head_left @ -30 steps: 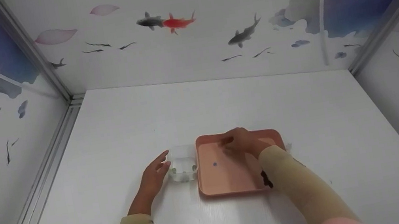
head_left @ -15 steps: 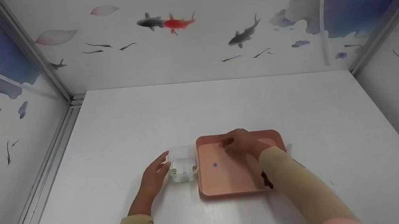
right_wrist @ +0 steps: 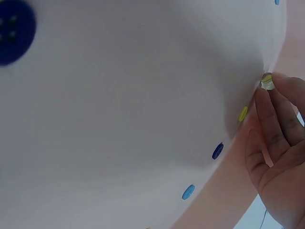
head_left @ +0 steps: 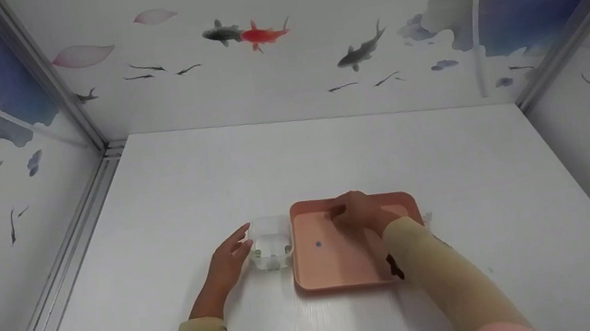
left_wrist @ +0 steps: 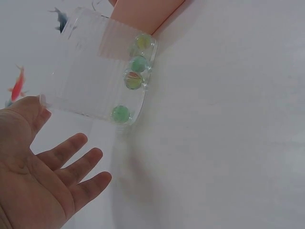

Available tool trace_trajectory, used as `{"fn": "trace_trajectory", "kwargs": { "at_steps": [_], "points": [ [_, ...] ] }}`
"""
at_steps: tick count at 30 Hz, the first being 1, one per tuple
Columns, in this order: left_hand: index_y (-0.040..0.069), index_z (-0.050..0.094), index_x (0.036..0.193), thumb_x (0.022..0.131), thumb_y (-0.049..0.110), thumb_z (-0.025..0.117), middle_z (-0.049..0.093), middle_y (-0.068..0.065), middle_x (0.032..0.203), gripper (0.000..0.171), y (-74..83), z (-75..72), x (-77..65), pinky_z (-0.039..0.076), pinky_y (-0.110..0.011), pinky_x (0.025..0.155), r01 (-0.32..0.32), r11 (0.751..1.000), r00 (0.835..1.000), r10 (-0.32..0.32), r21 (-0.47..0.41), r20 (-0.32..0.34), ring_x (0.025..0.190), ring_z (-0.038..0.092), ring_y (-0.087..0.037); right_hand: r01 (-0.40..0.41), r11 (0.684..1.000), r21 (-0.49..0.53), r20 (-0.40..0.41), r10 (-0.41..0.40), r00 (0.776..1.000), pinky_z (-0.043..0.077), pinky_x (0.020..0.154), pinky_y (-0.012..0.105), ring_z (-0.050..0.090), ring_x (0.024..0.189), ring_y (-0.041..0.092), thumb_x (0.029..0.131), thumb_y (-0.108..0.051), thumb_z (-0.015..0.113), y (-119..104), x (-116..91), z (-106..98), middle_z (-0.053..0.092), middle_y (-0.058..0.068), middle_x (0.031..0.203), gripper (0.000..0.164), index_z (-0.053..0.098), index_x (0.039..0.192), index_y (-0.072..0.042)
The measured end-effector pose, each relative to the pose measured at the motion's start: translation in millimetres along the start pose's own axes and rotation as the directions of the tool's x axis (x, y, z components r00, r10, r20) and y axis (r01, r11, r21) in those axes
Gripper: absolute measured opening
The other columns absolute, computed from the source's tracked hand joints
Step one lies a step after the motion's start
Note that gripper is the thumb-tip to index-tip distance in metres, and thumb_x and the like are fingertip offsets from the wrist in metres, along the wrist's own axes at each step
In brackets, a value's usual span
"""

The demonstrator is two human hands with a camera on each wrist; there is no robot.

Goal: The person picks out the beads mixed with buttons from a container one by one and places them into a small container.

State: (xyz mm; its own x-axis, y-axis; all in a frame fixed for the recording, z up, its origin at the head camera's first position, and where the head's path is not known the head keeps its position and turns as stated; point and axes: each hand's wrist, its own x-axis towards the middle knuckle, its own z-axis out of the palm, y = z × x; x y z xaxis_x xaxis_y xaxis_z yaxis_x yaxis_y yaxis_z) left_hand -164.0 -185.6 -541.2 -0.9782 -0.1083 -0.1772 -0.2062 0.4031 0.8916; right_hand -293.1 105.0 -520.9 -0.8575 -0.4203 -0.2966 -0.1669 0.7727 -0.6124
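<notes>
My right hand is over the far part of the orange-pink tray. In the right wrist view, its thumb and fingertips pinch a clear glass marble with yellow inside. Near those fingers lie a yellow button, a dark blue button and a light blue button. At the left, my left hand stays beside a clear plastic box, fingers spread and relaxed, one digit's tip at its rim. Several green and yellowish marbles, one a green marble, lie in the box.
The box stands against the tray's left side on the white table. A blue button lies in the tray's left half. Behind the right forearm, a small clear object shows at the tray's right edge. Patterned walls enclose the table.
Almost nothing moves. The right hand's fingers draw very slightly closer together over the tray; the left hand and the box keep their places.
</notes>
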Motion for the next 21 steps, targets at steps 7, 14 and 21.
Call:
{"fn": "trace_trajectory", "kwargs": {
  "at_steps": [7,14,21],
  "points": [
    [0.014,0.044,0.146,0.101,0.024,0.051,0.045,-0.017,0.146,0.046,0.3,-0.6,-0.7,0.036,-0.055,0.107,0.001,1.000,1.000,-0.001,0.006,-0.002,0.134,0.041,-0.039,-0.016,1.000,0.008,0.005,0.016,1.000,0.043,0.104,0.042,0.052,0.124,0.024,0.089,-0.002,0.059,0.6,0.8,1.9,0.063,0.005,0.126,0.040,0.068,0.124,-0.018],
    [0.015,0.044,0.146,0.101,0.022,0.052,0.046,-0.018,0.145,0.046,-0.6,0.2,-1.4,0.039,-0.055,0.105,-0.008,1.000,1.000,0.008,-0.002,-0.002,0.133,0.041,-0.039,0.026,1.000,-0.012,0.006,-0.026,1.000,0.044,0.102,0.040,0.055,0.117,0.020,0.089,-0.002,0.059,-0.3,-1.0,-0.4,0.065,0.003,0.120,0.038,0.068,0.124,-0.017],
    [0.016,0.045,0.146,0.101,0.022,0.053,0.047,-0.018,0.144,0.046,1.4,1.1,-1.2,0.039,-0.053,0.105,0.008,1.000,1.000,-0.007,0.006,-0.011,0.133,0.042,-0.039,0.080,0.997,0.016,0.005,-0.081,0.997,0.047,0.097,0.039,0.057,0.110,0.020,0.088,0.002,0.059,-0.1,-2.3,-4.4,0.067,0.004,0.114,0.038,0.068,0.123,-0.012]
  ]
}}
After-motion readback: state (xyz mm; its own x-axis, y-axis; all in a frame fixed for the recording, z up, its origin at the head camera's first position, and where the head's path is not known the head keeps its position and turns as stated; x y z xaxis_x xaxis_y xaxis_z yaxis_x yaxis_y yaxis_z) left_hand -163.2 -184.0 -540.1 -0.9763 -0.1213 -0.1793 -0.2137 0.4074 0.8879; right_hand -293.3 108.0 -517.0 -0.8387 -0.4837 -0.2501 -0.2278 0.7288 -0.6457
